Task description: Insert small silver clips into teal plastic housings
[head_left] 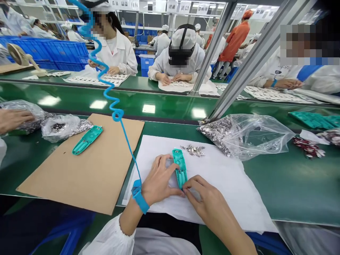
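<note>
A teal plastic housing half [180, 164] lies open side up on a white sheet [225, 187]. Around its left side and lower end curl the fingers and thumb of my left hand [158, 180], closed on it. A blue wrist strap [140, 197] with a coiled cord circles my left wrist. My right hand [205, 196] pinches at the housing's lower end; whatever sits between thumb and forefinger is too small to make out. Just beyond the housing is a small pile of shiny metal pieces [196, 150].
On the left, a brown cardboard sheet [106, 166] bears a second teal housing half [87, 140]. A clear bag of metal parts [217, 131] rests at the back right. A slanted metal post [239, 67] rises behind it. Another person's hand [14, 119] reaches in at far left.
</note>
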Demonstrator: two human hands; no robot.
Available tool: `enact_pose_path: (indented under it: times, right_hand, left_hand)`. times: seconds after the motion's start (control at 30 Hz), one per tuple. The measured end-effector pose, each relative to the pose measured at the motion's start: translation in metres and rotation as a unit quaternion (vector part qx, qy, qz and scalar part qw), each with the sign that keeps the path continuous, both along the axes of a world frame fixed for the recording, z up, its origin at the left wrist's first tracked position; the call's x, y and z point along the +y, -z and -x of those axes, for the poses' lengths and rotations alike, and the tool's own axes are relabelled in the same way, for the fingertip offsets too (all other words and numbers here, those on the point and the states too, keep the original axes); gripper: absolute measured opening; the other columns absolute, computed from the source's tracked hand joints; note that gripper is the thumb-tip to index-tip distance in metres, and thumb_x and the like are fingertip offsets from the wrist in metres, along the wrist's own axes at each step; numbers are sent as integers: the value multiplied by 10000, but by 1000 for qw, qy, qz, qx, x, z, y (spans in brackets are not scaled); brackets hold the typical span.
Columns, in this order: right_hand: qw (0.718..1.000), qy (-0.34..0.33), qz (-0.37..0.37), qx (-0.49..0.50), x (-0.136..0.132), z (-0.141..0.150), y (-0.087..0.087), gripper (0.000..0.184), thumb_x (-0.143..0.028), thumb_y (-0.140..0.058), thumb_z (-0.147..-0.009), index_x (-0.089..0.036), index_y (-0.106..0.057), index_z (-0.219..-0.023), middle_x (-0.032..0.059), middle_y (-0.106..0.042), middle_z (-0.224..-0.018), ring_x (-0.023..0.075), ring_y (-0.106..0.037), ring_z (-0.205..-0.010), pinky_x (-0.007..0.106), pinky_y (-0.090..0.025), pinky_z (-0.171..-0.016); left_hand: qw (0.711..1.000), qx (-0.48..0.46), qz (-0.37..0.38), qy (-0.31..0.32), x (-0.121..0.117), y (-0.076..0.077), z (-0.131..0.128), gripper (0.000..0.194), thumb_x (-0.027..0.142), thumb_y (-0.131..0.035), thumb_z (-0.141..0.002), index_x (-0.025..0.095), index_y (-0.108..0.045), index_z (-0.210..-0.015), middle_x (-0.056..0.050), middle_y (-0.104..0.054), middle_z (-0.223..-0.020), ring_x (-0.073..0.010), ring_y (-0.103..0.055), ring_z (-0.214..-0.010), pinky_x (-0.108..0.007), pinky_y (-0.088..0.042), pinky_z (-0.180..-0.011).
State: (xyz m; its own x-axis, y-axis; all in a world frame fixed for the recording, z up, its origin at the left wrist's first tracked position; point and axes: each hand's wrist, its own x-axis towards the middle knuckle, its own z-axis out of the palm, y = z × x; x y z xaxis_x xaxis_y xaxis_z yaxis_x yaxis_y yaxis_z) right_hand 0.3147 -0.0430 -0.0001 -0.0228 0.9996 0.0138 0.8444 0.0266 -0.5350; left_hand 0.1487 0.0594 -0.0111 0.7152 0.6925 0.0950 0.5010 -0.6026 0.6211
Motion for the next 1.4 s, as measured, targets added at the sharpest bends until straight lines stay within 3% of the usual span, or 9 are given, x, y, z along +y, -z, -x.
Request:
enact_pose_path:
  times: [0.17, 0.27, 0.33, 0.43, 0.53, 0.63, 0.9, 1.13, 1.4]
  right_hand:
    - [997, 29, 17, 64, 3, -5, -15, 89, -294, -542, -896, -260, -620, -922, 8, -612, -871, 131, -559, -606, 267, -452, -582]
    - [973, 116, -14, 201, 6, -8, -24, 185, -417, -589, -875, -242, -560, -930, -64, -421, -598, 104, -382, -469, 233, -339, -464]
    - [913, 161, -58, 370, 13, -7, -30, 292, -512, -504, -908, -240, -493, -803, -101, -230, -516, 89, -217, -421, 219, -238, -411]
    - [785, 162, -116, 586, 30, 1, -34, 337, -484, -387, -950, -243, -420, -718, -109, -127, -493, 86, -87, -417, 216, -173, -386]
    - [733, 161, -134, 647, 52, 11, -32, 183, -375, -440, -936, -253, -461, -802, -114, -132, -489, 88, -72, -420, 204, -173, -383]
    - [728, 166, -130, 653, 69, 18, -25, 60, -316, -489, -905, -256, -497, -902, -117, -153, -498, 88, -82, -428, 195, -178, -385]
    - [743, 157, -127, 638, 73, 23, -18, 68, -315, -506, -896, -252, -496, -919, -123, -177, -486, 81, -98, -416, 191, -173, -391]
    - [747, 145, -132, 635, 74, 25, -9, 61, -297, -500, -908, -239, -512, -923, -125, -181, -486, 71, -99, -410, 189, -165, -395]
    - [747, 152, -128, 634, 76, 26, -4, 71, -307, -520, -891, -240, -519, -915, -127, -190, -473, 70, -106, -398, 191, -164, -378]
  left_hand:
    - [1000, -13, -25, 13, 2, 2, 0, 624, 590, -823, -605, 227, -574, -1047, -130, -200, -1549, -388, -193, -1419, -586, -310, -1109]
    - [999, -14, -35, 16, 1, 3, 0, 657, 620, -816, -590, 226, -573, -1055, -131, -191, -1570, -394, -167, -1440, -597, -312, -1109]
    - [999, -13, -42, 19, 1, 4, -1, 684, 634, -822, -562, 228, -579, -1056, -126, -211, -1571, -404, -162, -1444, -608, -308, -1109]
    - [998, -7, -54, 33, 1, 5, -1, 689, 644, -818, -554, 241, -589, -1063, -107, -328, -1528, -398, -186, -1441, -601, -295, -1115]
    - [997, -10, -55, 57, 3, 7, 0, 640, 632, -783, -623, 258, -585, -1103, -87, -427, -1462, -341, -344, -1382, -526, -324, -1104]
    - [996, -12, -50, 69, 6, 8, 2, 505, 570, -727, -741, 259, -592, -1116, -75, -471, -1417, -277, -463, -1296, -441, -362, -1069]
    - [994, -3, -71, 81, 6, 8, 3, 232, 372, -584, -930, 247, -617, -1123, -41, -599, -1201, -233, -511, -1162, -382, -390, -980]
    - [994, 7, -81, 79, 4, 7, 2, 205, 239, -476, -987, 236, -613, -1140, -46, -598, -1191, -226, -505, -1146, -381, -392, -961]
    - [991, -5, -111, 71, 5, 13, 0, 178, 290, -502, -980, 224, -632, -1081, -41, -612, -1139, -230, -499, -1055, -387, -428, -898]
